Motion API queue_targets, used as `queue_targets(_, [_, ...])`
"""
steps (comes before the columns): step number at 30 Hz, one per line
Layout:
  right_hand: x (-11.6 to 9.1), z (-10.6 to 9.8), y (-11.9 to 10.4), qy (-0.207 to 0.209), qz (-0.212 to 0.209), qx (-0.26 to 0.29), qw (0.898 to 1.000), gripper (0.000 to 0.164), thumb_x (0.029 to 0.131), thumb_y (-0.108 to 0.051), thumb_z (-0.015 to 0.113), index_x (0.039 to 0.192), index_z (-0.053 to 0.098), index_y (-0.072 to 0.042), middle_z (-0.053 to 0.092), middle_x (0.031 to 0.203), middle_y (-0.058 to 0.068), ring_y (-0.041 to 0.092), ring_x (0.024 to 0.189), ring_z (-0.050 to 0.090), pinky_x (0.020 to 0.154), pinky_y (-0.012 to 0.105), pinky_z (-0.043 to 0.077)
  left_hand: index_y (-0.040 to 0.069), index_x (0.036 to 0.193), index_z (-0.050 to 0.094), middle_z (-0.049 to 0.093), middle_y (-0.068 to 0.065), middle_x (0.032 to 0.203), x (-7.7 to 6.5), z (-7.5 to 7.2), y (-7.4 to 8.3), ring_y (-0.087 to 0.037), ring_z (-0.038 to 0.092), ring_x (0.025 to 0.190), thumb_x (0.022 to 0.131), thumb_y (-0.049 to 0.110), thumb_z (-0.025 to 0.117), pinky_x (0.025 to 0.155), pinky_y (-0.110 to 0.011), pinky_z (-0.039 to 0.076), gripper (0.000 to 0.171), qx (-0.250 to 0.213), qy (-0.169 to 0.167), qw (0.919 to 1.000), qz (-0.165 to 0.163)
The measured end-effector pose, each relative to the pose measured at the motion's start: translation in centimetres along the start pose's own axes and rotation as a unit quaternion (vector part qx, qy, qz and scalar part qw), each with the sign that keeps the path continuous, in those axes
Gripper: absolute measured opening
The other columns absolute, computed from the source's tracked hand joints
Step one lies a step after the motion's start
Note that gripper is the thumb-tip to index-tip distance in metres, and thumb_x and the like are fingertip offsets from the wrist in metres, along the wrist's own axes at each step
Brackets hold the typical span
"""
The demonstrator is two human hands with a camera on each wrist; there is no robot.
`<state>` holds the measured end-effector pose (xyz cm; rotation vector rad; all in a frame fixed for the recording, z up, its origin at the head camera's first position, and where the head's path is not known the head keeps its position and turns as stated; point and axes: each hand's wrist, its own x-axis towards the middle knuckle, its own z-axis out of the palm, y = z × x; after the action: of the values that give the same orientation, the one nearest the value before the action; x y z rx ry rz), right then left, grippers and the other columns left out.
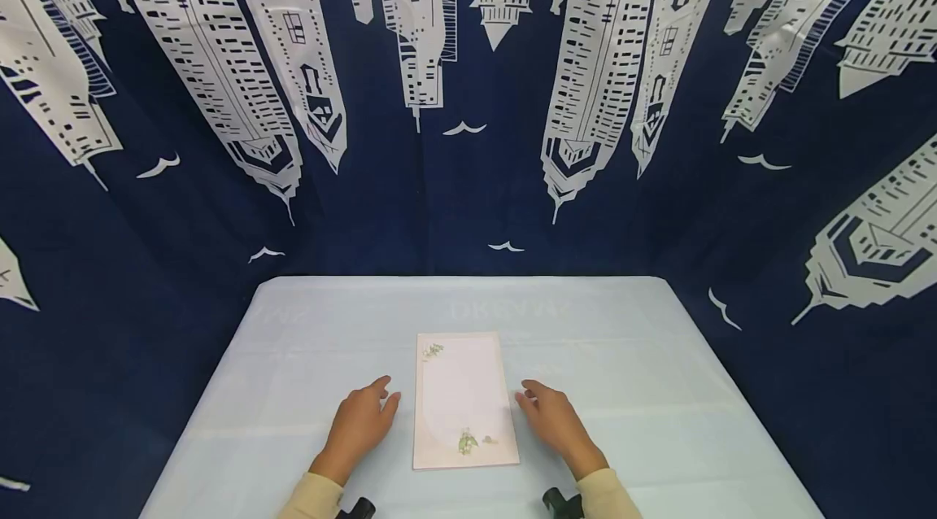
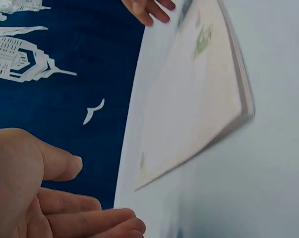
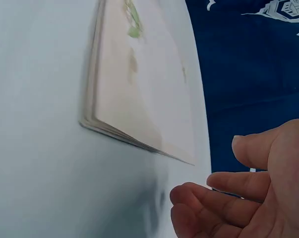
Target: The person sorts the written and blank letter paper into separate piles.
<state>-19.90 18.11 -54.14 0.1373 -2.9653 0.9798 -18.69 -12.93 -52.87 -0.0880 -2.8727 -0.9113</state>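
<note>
A pale pink pad of paper [image 1: 464, 397] with small green and white flower prints lies flat on the white table, between the two hands. In the left wrist view the pad [image 2: 189, 99] shows some thickness, and in the right wrist view its corner [image 3: 119, 99] reveals several stacked sheets. My left hand [image 1: 362, 424] is left of the pad, apart from it, fingers loosely bent and holding nothing. On the other side my right hand [image 1: 554, 421] hovers close to the pad's right edge without touching it, its fingers relaxed.
The white-covered table [image 1: 307, 356] stretches beyond the pad on all sides. Behind and beside it hangs a dark blue cloth [image 1: 483, 202] printed with white buildings and birds. Black wrist devices [image 1: 562, 503] show below the hands.
</note>
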Motion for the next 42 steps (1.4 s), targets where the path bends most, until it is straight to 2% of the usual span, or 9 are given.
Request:
queue_targets(5, [-0.4,1.1,0.2,-0.012,0.027,0.005,1.000,0.036,0.100,-0.021,0.061,0.121,0.066,0.008,0.072,0.099,0.015,0.030,0.092,0.070,0.081,0.048,0.057,-0.012,0.120,0.065,0.074,-0.023,0.095,-0.5,1.5,0.8,-0.041,0.071,0.093,0.095,0.020,0.068,0.081,-0.056,0.055,0.041,-0.029,-0.012,0.9991,-0.028])
queue_targets(7, [-0.5,1.6,0.2,-0.010,0.039,0.008,0.999,0.037,0.100,-0.021,0.062,0.122,0.066,0.008,0.072,0.099,0.014,0.029,0.091,0.070,0.081,0.047,0.057,-0.013,0.119,0.066,0.074,-0.023,0.093,-0.7,2.0,1.2,-0.041,0.072,0.092,0.095,0.020,0.068,0.081,-0.057,0.055,0.041,-0.039,-0.012,0.9987,-0.029])
queue_targets(10, [-0.6,2.1,0.0,-0.002,0.037,0.014,0.999,0.035,0.099,-0.019,0.062,0.122,0.065,0.008,0.072,0.100,0.016,0.030,0.092,0.070,0.081,0.048,0.057,-0.012,0.119,0.066,0.073,-0.024,0.092,-0.9,2.8,1.7,-0.042,0.071,0.092,0.095,0.020,0.067,0.082,-0.059,0.054,0.040,-0.048,-0.012,0.9984,-0.027])
queue_targets(17, [-1.1,3.1,-0.7,-0.002,0.022,0.020,1.000,0.031,0.099,-0.015,0.061,0.121,0.066,0.007,0.072,0.102,0.017,0.033,0.097,0.070,0.084,0.048,0.057,-0.010,0.124,0.063,0.072,-0.025,0.098,-1.6,4.1,2.4,-0.043,0.071,0.093,0.096,0.018,0.064,0.079,-0.058,0.055,0.040,-0.061,-0.017,0.9969,-0.047])
queue_targets(21, [-1.3,3.2,-1.0,0.000,0.007,0.020,1.000,0.030,0.099,-0.013,0.061,0.119,0.067,0.008,0.072,0.097,0.014,0.027,0.088,0.069,0.079,0.045,0.057,-0.009,0.125,0.063,0.072,-0.027,0.100,-1.8,4.4,2.4,-0.045,0.070,0.094,0.096,0.017,0.065,0.081,-0.059,0.055,0.039,-0.070,-0.011,0.9965,-0.043])
queue_targets(27, [-1.8,3.3,-1.0,0.000,0.008,0.022,1.000,0.031,0.098,-0.014,0.061,0.118,0.068,0.008,0.073,0.099,0.016,0.026,0.088,0.070,0.077,0.044,0.058,-0.010,0.126,0.062,0.072,-0.028,0.101,-2.2,4.8,2.7,-0.044,0.071,0.095,0.095,0.016,0.066,0.082,-0.059,0.055,0.041,-0.082,-0.012,0.9962,-0.026])
queue_targets(34, [-2.1,3.5,-1.1,0.006,-0.005,0.007,1.000,0.027,0.097,-0.013,0.063,0.114,0.070,0.007,0.073,0.089,0.009,0.012,0.071,0.061,0.067,0.034,0.055,-0.008,0.124,0.064,0.072,-0.027,0.103,-2.5,5.2,2.7,-0.044,0.071,0.095,0.092,0.016,0.070,0.080,-0.057,0.056,0.041,-0.057,0.007,0.9983,-0.013])
queue_targets(38, [-2.3,3.6,-1.1,0.030,0.000,0.020,0.999,0.025,0.093,-0.012,0.068,0.111,0.072,0.005,0.073,0.092,0.010,0.016,0.075,0.066,0.067,0.035,0.057,-0.005,0.126,0.063,0.072,-0.022,0.104,-2.6,5.6,2.5,-0.038,0.071,0.092,0.086,0.007,0.075,0.077,-0.052,0.056,0.043,-0.048,0.035,0.9982,-0.005])
queue_targets(42, [-2.4,4.0,-0.9,0.062,0.014,0.059,0.996,0.024,0.087,-0.006,0.073,0.110,0.073,0.001,0.073,0.097,0.010,0.022,0.083,0.070,0.070,0.036,0.058,-0.005,0.132,0.058,0.067,-0.017,0.103,-2.7,5.9,2.3,-0.032,0.067,0.090,0.079,-0.012,0.074,0.074,-0.047,0.056,0.056,-0.074,0.062,0.9953,-0.003])
